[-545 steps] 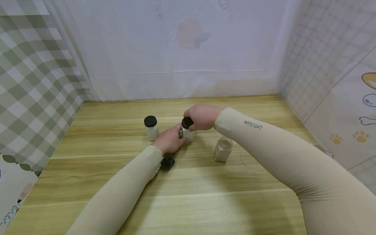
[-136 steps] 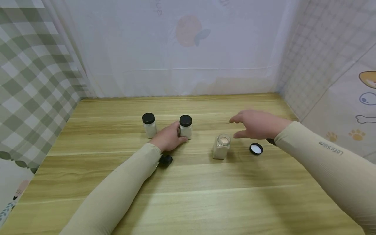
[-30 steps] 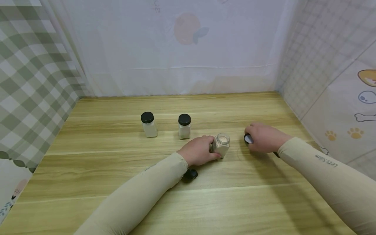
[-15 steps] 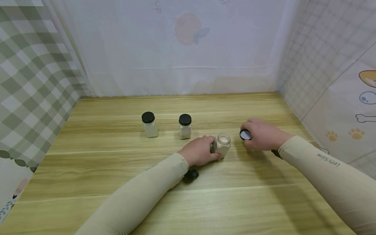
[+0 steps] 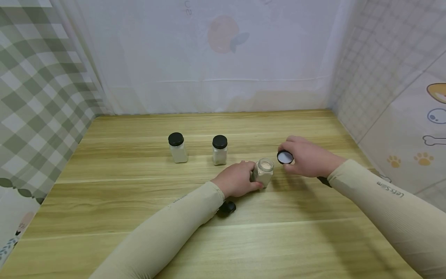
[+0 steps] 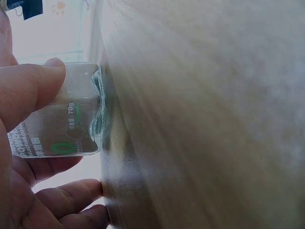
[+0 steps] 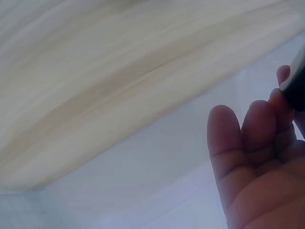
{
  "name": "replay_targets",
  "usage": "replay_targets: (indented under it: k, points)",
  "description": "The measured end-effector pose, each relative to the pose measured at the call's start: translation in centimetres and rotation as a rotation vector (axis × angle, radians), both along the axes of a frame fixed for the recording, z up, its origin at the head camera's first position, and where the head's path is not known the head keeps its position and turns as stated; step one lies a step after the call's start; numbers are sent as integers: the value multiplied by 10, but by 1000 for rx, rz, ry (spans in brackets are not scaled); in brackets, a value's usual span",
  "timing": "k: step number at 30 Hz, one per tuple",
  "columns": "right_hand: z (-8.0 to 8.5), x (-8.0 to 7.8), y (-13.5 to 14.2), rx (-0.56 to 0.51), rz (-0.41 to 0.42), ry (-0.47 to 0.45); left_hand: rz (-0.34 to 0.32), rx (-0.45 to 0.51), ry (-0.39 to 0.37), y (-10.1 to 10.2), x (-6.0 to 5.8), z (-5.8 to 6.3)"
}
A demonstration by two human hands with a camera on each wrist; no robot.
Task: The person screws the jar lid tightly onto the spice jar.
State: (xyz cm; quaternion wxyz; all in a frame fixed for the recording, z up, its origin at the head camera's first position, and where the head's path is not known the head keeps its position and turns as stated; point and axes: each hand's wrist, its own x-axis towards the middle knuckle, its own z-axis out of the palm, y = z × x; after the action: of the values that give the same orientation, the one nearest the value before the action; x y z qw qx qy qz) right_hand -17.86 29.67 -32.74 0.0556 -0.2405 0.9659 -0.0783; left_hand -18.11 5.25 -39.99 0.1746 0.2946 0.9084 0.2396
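In the head view my left hand (image 5: 237, 179) grips an uncapped glass jar (image 5: 263, 174) of pale powder, which stands upright on the table. The left wrist view shows thumb and fingers round its clear body, with printed label text (image 6: 62, 147) near the base. My right hand (image 5: 306, 157) pinches a black lid (image 5: 285, 157) by its edge, white inner face towards me, raised just right of the jar's mouth. Only part of that lid (image 7: 294, 86) enters the right wrist view, at the right edge by the fingertips.
Two jars with black lids stand further back on the wooden table (image 5: 244, 248): a left jar (image 5: 179, 151) and a middle jar (image 5: 220, 153). A white cloth wall (image 5: 156, 58) closes off the back. A black wrist device (image 5: 227, 208) hangs under the left wrist.
Over the last second my right hand has carried the lid up and left towards the open jar, turning its white inside into view. Earlier, my left hand moved from the middle jar to this one.
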Motion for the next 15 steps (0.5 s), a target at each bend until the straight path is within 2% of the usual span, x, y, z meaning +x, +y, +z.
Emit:
replay_targets:
  k: [15]
  points:
    - [6, 5, -20, -10, 77, 61, -2, -9, 8, 0, 0, 1]
